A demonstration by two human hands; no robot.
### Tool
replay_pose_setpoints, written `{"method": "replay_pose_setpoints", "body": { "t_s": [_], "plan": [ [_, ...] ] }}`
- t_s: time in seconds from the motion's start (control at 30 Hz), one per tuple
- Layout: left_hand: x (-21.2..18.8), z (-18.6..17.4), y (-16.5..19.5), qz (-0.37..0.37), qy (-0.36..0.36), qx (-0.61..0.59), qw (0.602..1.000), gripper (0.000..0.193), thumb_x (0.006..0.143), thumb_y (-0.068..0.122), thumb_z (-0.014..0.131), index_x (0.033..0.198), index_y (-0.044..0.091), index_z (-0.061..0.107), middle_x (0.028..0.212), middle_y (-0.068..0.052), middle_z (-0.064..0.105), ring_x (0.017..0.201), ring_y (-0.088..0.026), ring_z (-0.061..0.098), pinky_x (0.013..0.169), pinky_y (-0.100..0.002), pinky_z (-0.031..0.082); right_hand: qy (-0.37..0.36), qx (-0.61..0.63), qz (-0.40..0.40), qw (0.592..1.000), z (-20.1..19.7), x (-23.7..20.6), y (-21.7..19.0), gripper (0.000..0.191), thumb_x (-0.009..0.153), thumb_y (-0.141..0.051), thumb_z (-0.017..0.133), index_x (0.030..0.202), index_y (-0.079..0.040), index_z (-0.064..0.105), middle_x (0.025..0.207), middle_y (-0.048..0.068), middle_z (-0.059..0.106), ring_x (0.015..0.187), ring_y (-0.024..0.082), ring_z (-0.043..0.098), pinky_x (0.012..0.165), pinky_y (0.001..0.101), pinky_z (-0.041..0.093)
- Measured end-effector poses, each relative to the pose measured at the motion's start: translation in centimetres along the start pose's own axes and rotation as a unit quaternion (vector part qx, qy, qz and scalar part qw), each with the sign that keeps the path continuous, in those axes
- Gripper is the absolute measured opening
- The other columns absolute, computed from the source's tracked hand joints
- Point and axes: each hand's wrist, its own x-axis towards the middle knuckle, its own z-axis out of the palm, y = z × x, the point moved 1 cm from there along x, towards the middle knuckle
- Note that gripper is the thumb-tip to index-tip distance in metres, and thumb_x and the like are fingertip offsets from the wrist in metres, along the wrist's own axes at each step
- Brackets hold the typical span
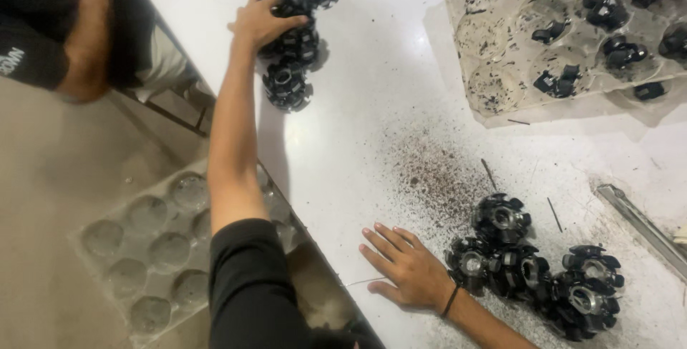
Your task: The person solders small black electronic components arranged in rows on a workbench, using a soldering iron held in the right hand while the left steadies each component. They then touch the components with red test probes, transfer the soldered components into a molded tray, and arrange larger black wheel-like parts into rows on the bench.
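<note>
A: What is the left hand on?

B: A black toothed part, at the top of a loose cluster of the same parts. The arm is stretched far out over the white table. The fingers curl over the part; whether it is truly gripped or only touched, I cannot tell.

A: And the right hand?

B: Flat on the table, palm down, fingers spread, holding nothing. A second cluster lies just beside its wrist, on the outer side.

A: What else is near?

B: Dark grit is scattered between the two hands. Beyond the right hand sits a clear moulded tray, dirty, with several parts in its round pockets and several pockets bare. A metal strip lies past the second cluster. Below the table edge, under the left arm, a second tray rests with nothing in its pockets. Another person's arm shows beyond it.

A: How far along, would you say?

B: Partway, I judge: some parts trayed, many loose in both clusters.
</note>
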Motion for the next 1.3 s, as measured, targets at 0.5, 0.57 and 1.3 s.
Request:
{"method": "replay_pose_setpoints", "body": {
  "t_s": [0.5, 0.57, 1.3],
  "plan": [
    [2.3, 9.0, 8.1, 0.237, 0.234, 0.127, 0.934, 0.091, 0.086, 0.066, 0.070, 0.150, 0.008, 0.041, 0.153, -0.017, 0.046, 0.141, -0.039, 0.043, 0.108, -0.066, 0.031, -0.021, 0.022, 0.021, 0.999, 0.1, 0.0, 0.6, 0.066, 0.095, -0.050, 0.064, 0.144, -0.007, 0.054, 0.155, 0.018, 0.046, 0.144, 0.036, 0.040, 0.114, 0.0519, 0.030],
    [2.4, 8.3, 7.6, 0.245, 0.209, 0.174, 0.931, 0.092, 0.082, 0.067, 0.068, 0.150, 0.011, 0.039, 0.151, -0.017, 0.047, 0.142, -0.039, 0.043, 0.108, -0.068, 0.033, -0.020, 0.028, 0.024, 0.999, 0.0, 0.0, 0.6, 0.066, 0.094, -0.050, 0.065, 0.144, -0.007, 0.054, 0.155, 0.018, 0.046, 0.145, 0.036, 0.040, 0.114, 0.0518, 0.031],
    [-29.8, 19.7, 18.4, 0.266, -0.012, -0.043, 0.963, 0.120, 0.067, 0.092, 0.058, 0.162, 0.022, 0.033, 0.152, -0.019, 0.050, 0.140, -0.043, 0.042, 0.115, -0.061, 0.028, 0.262, -0.168, -0.020, 0.950, -6.8, -8.5, -3.8, 0.013, 0.084, -0.005, 0.073, 0.096, -0.002, 0.074, 0.109, 0.014, 0.072, 0.107, 0.030, 0.067, 0.097, 0.0435, 0.055]
  ]
}}
